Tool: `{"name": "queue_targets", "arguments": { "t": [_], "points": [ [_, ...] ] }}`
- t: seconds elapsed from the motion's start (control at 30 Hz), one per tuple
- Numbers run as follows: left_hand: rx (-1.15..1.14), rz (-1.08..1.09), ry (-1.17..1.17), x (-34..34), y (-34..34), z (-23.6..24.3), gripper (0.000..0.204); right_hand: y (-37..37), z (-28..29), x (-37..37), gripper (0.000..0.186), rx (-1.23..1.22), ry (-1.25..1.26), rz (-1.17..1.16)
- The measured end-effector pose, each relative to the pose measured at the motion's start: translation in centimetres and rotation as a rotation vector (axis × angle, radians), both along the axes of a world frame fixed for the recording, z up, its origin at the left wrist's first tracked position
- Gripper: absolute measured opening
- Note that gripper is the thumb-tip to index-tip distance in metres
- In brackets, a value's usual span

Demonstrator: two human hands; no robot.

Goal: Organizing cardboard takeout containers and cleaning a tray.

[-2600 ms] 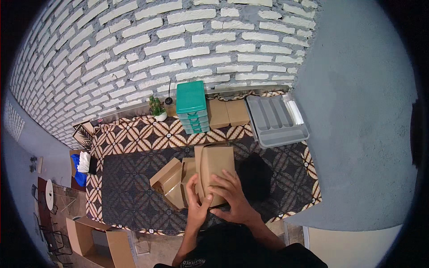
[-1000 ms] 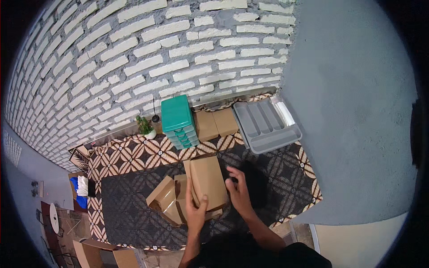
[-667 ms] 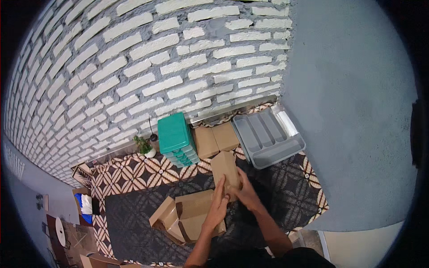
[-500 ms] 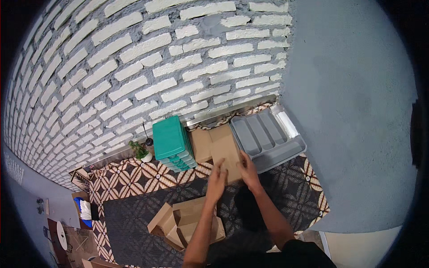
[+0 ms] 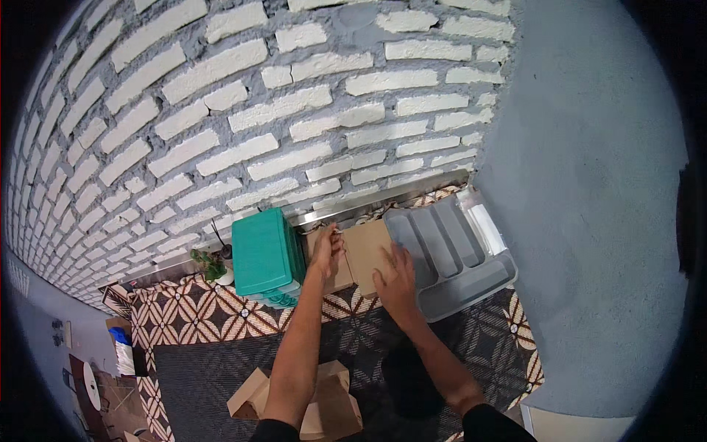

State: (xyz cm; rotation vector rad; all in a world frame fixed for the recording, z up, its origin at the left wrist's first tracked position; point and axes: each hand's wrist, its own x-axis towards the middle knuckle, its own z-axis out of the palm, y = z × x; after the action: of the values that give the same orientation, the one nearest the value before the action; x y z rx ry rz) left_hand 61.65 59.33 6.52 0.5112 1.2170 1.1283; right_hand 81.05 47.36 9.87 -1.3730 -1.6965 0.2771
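My left hand (image 5: 326, 249) and my right hand (image 5: 398, 278) reach to the back of the table and hold a closed brown cardboard box (image 5: 367, 247) by the brick wall. The left hand grips its left top edge. With fingers spread, the right hand presses on its near right corner. A second brown box (image 5: 340, 276) lies just left of it, partly under my left hand. A green plastic drawer unit (image 5: 264, 254) stands to the left, and a grey cutlery tray (image 5: 451, 254) lies to the right, touching the box.
Open, folded cardboard boxes (image 5: 324, 401) lie near the front edge on the dark patterned tablecloth (image 5: 199, 317). A dark round object (image 5: 409, 376) sits under my right forearm. A small potted plant (image 5: 210, 265) stands left of the drawers. Below left are floor clutter and more cartons.
Both hands lifted a flat cardboard box from the pile in front, carried it to the back wall and set it between the green drawers and the grey tray. The view tilted up.
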Motion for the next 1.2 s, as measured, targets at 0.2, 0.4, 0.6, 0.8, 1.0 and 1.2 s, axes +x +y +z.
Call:
{"name": "queue_targets", "arguments": {
  "t": [0.2,0.4,0.6,0.8,1.0,1.2],
  "points": [
    [0.220,0.063,0.000,-0.4,2.1,0.2,0.052,-0.4,-1.8,-1.2,0.047,-0.113,-0.254,0.125],
    [0.429,0.158,0.296,-1.4,1.6,3.7,0.050,0.7,-1.9,-5.9,0.051,0.008,-0.262,0.253],
    [0.838,-0.188,1.001,5.8,-8.3,9.0,0.033,3.5,-7.9,-10.2,0.049,0.097,-0.073,0.368],
    [0.854,-0.191,1.279,5.5,-13.3,8.3,0.040,3.9,-8.5,-12.1,0.041,0.267,0.016,0.313],
    [0.683,-0.230,1.110,2.0,-16.9,8.9,0.036,2.0,-4.4,-11.0,0.051,0.139,-0.158,0.195],
    [0.636,-0.181,0.970,1.2,-17.7,7.5,0.034,4.8,-4.3,-11.5,0.049,-0.049,-0.301,0.103]
  ]
}}
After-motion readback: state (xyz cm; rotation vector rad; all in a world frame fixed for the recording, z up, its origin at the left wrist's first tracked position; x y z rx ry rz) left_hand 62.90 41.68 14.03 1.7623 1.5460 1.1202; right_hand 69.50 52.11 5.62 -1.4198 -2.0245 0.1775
